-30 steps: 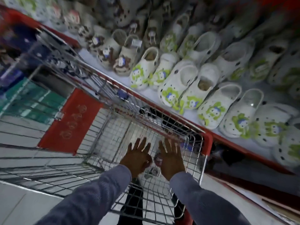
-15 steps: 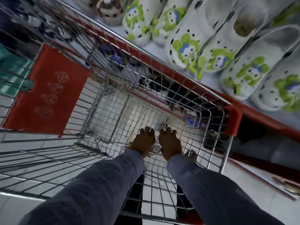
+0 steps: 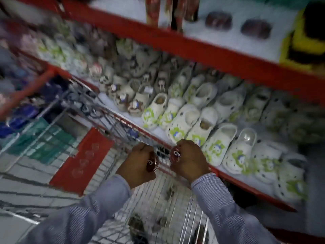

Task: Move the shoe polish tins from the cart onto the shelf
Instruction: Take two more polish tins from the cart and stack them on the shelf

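While each hand (image 3: 139, 164) grips a tin (image 3: 152, 162), clogs (image 3: 184, 127) crowd the shelf (image 3: 228, 175).

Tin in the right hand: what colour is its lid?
Dark red with white lettering on the tin in the right hand, head view.

We see a dim, cool-toned scene with no visible lamp; the light seems soft and overhead, giving weak shadows under the upper shelf (image 3: 202, 50). Heavy motion blur smears the left side and the top, where the cart (image 3: 73, 110) rim and the far clogs (image 3: 123, 55) dissolve into streaks. The sharpest area lies near the centre: the white clogs (image 3: 186, 124) and the lettering on the tins (image 3: 175, 154) read fairly clearly. Wide-angle distortion bends the shelf edges, and blocky compression noise mottles the floor (image 3: 15, 224) and sleeves (image 3: 228, 213).
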The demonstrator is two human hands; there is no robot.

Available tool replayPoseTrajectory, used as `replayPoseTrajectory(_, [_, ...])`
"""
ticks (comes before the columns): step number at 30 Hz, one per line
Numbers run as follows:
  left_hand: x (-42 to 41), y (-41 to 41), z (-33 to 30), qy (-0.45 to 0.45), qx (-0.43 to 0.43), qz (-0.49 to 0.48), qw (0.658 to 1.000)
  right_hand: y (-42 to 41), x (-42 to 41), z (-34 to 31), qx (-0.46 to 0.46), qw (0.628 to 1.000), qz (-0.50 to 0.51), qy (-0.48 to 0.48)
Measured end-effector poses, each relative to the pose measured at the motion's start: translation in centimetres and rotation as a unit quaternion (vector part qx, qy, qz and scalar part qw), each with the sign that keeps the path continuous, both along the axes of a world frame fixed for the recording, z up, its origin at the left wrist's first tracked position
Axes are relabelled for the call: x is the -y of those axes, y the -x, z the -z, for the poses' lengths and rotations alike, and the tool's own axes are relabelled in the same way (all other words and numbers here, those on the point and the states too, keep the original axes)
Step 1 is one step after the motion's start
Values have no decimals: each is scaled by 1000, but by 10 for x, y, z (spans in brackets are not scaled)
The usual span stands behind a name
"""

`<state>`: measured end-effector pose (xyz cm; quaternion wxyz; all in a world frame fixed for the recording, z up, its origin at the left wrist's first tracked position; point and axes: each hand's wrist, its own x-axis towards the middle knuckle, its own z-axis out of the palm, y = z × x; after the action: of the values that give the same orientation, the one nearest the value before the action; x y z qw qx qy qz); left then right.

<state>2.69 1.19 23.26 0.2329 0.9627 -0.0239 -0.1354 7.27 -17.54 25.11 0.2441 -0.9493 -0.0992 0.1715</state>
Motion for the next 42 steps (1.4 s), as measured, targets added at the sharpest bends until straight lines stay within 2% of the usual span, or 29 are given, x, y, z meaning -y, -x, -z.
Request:
replayPoseTrajectory(7, [18,-40,-177,-30,103,26,994,-33,17,-176,130,991,3,-41])
replayPoseTrajectory(11, [29,-69,-243,-13,193,32,981,-52,38,-238,202,976,19,-83])
replayPoseTrajectory(15, [46,-106,-275,15,241,25,970,-75,56,-267,236,966,65,-90])
replayPoseTrajectory(18, [62,-138,-290,52,262,25,963,-97,66,-276,275,951,95,-101])
replayPoseTrajectory(23, [87,-195,-289,88,230,10,969,-136,76,-264,242,961,117,-62])
replayPoseTrajectory(31, [96,-234,-271,29,160,30,986,-182,71,-225,180,968,168,-45])
replayPoseTrajectory(34, [95,-241,-264,24,145,52,988,-188,74,-218,191,966,165,-48])
replayPoseTrajectory(37, [93,-245,-260,12,150,77,986,-192,79,-214,199,968,148,-42])
replayPoseTrajectory(42, [93,-260,-267,54,204,105,972,-205,89,-227,209,966,142,-57])
